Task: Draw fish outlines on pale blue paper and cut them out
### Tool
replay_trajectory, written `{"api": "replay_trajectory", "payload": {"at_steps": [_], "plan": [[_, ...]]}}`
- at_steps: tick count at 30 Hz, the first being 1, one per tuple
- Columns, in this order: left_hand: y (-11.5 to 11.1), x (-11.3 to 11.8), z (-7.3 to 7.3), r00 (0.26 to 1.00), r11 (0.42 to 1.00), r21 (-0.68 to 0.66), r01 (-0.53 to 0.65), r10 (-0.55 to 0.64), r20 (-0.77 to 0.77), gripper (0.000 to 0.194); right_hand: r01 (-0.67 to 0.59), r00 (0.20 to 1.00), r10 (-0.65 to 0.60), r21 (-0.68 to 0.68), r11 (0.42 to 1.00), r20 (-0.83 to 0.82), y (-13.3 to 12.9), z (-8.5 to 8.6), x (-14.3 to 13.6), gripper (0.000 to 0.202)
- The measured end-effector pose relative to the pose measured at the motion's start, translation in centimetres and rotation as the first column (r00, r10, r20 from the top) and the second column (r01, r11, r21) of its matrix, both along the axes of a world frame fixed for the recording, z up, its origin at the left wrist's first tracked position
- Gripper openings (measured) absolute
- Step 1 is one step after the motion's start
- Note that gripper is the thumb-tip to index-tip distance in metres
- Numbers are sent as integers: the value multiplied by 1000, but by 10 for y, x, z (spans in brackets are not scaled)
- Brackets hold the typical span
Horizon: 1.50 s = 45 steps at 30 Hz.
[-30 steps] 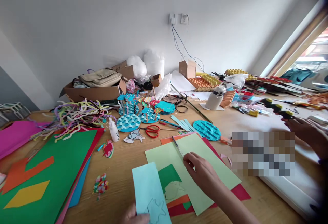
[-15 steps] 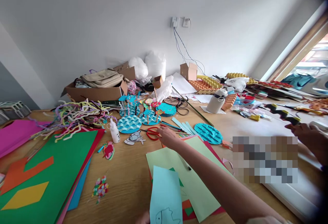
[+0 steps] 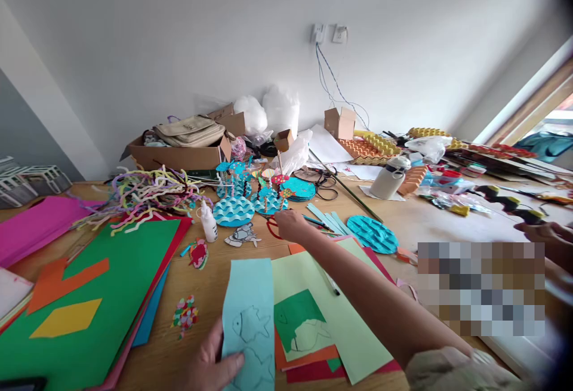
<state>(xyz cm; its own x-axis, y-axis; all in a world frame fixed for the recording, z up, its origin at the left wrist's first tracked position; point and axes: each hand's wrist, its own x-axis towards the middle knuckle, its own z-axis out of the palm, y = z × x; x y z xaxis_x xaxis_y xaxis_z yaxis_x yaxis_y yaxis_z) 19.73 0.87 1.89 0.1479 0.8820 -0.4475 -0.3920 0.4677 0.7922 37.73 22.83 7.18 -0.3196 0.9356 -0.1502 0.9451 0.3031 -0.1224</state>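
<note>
A strip of light-blue paper [image 3: 250,313] with pencilled fish outlines is held upright by my left hand [image 3: 215,355], thumb across its front. My right hand [image 3: 290,224] stretches far over the table, its fingers closed on scissors with red handles [image 3: 271,228]; the blades are mostly hidden. Just left of the scissors lies a grey-and-white paper fish [image 3: 242,234]. Under my right forearm are a pale-green sheet [image 3: 358,331] and a dark-green piece [image 3: 299,313] with a fish drawing, with a pen [image 3: 332,285] on the pale sheet.
A white glue bottle [image 3: 208,222] stands beside blue wavy discs [image 3: 233,211]. Coloured sheets [image 3: 134,259] and pipe cleaners [image 3: 156,194] cover the left side. Small coloured dots [image 3: 185,314] lie in front. At right, another person's hand [image 3: 537,233] holds a dark egg-carton strip [image 3: 510,203].
My right hand has closed around the scissors' handles. My left hand has raised the blue paper and moved it left, so more fish outlines show. The view has shifted slightly.
</note>
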Motion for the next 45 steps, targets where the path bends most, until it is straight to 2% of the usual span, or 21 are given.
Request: {"api": "replay_trajectory", "payload": {"at_steps": [3, 6, 7, 9, 11, 13, 14, 16, 19, 22, 24, 26, 28, 31, 34, 38, 41, 45], "plan": [[4, -8, 15, 991, 995, 16, -103, 104, -88, 56, 58, 996, -55, 51, 997, -71, -31, 28, 25, 15], [7, -14, 31, 980, 990, 98, -102, 117, -159, 51, 103, 970, -94, 30, 994, -224, -77, 41, 50, 8], [9, -14, 35, 979, 989, 119, -88, 108, -174, 50, 145, 882, -167, -83, 986, -442, -92, 41, 55, 10], [13, -15, 42, 979, 989, 147, -28, 57, -197, 49, 139, 619, -312, -290, 947, -721, -118, 34, 60, 12], [18, -14, 46, 971, 982, 160, 96, -58, -231, 48, 101, 387, -379, -370, 924, -840, -133, 24, 58, 17], [23, -12, 49, 944, 955, 176, 240, -187, -272, 45, 66, 255, -376, -372, 926, -891, -138, 17, 53, 27], [26, -11, 50, 927, 936, 185, 299, -239, -289, 44, 40, 221, -367, -367, 929, -904, -137, 15, 50, 30], [31, -10, 51, 900, 904, 207, 373, -299, -316, 44, -18, 194, -351, -361, 932, -916, -134, 14, 43, 34], [36, -15, 51, 863, 876, 206, 437, -344, -370, 45, -82, 223, -365, -390, 917, -904, -128, 13, 33, 37], [35, -25, 48, 877, 885, 193, 423, -348, -330, 45, -114, 202, -381, -408, 906, -902, -127, 9, 25, 37], [30, -30, 44, 945, 935, 198, 296, -257, -200, 45, -86, 114, -386, -396, 914, -915, -128, 6, 22, 35], [22, -31, 37, 996, 977, 191, 94, -91, -26, 43, -7, 1, -385, -385, 923, -923, -131, 2, 19, 33], [15, -27, 28, 990, 983, 172, -58, 34, 139, 41, 78, -96, -371, -378, 922, -924, -136, -3, 16, 34], [8, -18, 12, 959, 974, 166, -153, 107, 261, 44, 148, -187, -351, -380, 913, -917, -145, -11, 10, 36], [9, -9, 0, 968, 966, 172, -192, 158, 195, 40, 207, -212, -341, -383, 900, -916, -153, -19, 5, 36], [12, 2, -5, 970, 953, 193, -231, 212, 117, 34, 264, -232, -316, -373, 890, -920, -158, -28, 3, 35], [11, 15, -7, 974, 930, 290, -224, 205, 95, 38, 261, -217, -321, -372, 891, -922, -160, -30, 2, 33], [7, 32, -9, 976, 866, 456, -203, 219, 19, 38, 268, -223, -319, -373, 888, -921, -162, -30, 1, 33]]}}
